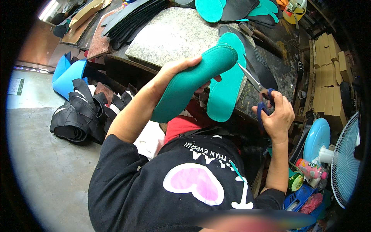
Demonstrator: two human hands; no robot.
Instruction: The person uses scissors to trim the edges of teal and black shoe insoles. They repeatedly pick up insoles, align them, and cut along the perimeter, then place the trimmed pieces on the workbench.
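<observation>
My left hand point(173, 71) is closed around a green insole point(197, 82), thumb on top and fingers underneath. The insole is held up in front of my chest and shows stitching along its rim. A pair of scissors point(254, 82) with dark blue handles is in my right hand point(281, 118), fingers through the loops. Its blades stand apart and point toward the insole's far end. Behind the held piece, a second green insole point(225, 96) lies over the table edge. A black insole point(264, 69) rests partly under it.
On the table are a speckled pale board point(164, 33), a stack of black sheets point(129, 23), more green insoles point(208, 9) and a hammer point(261, 36). Black material rolls point(71, 120) sit on the left floor. A blue fan point(346, 160) stands right.
</observation>
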